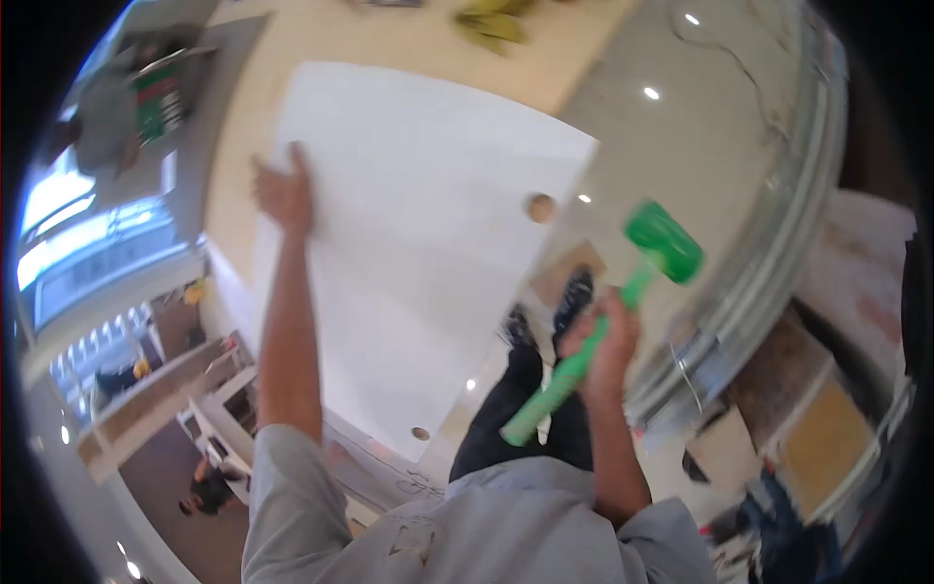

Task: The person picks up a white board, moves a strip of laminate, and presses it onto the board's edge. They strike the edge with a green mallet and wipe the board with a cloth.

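A large white panel point(418, 224) with two round holes near its right-hand edge lies on a pale wooden surface point(233, 165). At the panel's left edge rests my left hand point(284, 195), its thumb and fingers apart and nothing held between them. My right hand point(611, 341) is wrapped round the handle of a green mallet point(666, 243), right of the panel and above the floor. The mallet's head points up and away from me, clear of the panel.
Yellow-green cloth or gloves point(494, 21) lie at the far side. Long metal profiles point(749, 311) run along the right, with boards point(827, 438) beyond them. A cable point(730, 58) crosses the floor. People are visible at the upper left and lower left.
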`<state>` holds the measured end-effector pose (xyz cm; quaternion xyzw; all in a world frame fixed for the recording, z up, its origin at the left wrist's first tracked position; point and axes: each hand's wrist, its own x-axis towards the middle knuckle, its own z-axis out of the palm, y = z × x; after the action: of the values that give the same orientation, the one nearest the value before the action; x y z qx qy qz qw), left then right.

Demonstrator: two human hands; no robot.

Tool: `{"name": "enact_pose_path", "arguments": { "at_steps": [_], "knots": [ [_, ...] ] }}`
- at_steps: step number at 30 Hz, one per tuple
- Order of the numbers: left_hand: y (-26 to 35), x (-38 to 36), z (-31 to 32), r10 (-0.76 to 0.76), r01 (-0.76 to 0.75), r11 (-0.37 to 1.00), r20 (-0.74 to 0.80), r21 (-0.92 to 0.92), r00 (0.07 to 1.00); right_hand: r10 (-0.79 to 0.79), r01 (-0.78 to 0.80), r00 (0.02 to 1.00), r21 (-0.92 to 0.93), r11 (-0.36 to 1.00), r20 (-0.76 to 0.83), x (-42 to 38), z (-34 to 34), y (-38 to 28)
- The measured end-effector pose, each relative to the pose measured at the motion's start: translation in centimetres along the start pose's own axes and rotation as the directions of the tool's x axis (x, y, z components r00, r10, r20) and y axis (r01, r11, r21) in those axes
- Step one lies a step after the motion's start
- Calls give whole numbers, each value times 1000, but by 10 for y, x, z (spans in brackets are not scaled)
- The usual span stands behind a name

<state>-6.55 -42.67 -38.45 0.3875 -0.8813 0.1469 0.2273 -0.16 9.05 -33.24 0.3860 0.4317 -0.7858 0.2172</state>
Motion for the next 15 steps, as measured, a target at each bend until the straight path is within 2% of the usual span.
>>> {"name": "enact_pose_path", "arguments": {
  "at_steps": [1, 2, 5, 7, 9, 11, 12, 14, 15],
  "knots": [
    [-3, -2, 8, 42, -38, 997, -68, 66, 997, -30, 22, 996, -82, 996, -88, 9, -5, -4],
    [2, -2, 5, 27, -24, 998, -54, 54, 998, -5, 0, 997, -60, 998, -83, 18, -10, -10],
    [15, -3, -25, -81, 107, 980, 155, -165, 985, 5, -14, 997, -127, 992, -71, 24, -28, -19],
    [24, -6, -43, -136, 194, 957, 258, -216, 957, -38, 30, 998, -186, 982, -40, 21, -33, -16],
    [29, -9, -45, -147, 206, 950, 245, -235, 958, -79, 70, 996, -205, 976, -35, 16, -35, -15],
    [30, -7, -49, -128, 180, 951, 209, -252, 970, -56, 42, 997, -218, 975, -59, 15, -38, -12],
    [28, -8, -52, -61, 146, 894, 207, -424, 977, -52, 34, 996, -221, 975, -76, 14, -37, -12],
    [23, -12, -63, 76, 60, 692, 156, -720, 985, -37, 17, 996, -228, 973, -85, 13, -35, -10],
    [23, -15, -67, 53, 123, 532, 178, -838, 983, -27, 7, 996, -234, 972, -82, 14, -38, -9]
  ]
}}
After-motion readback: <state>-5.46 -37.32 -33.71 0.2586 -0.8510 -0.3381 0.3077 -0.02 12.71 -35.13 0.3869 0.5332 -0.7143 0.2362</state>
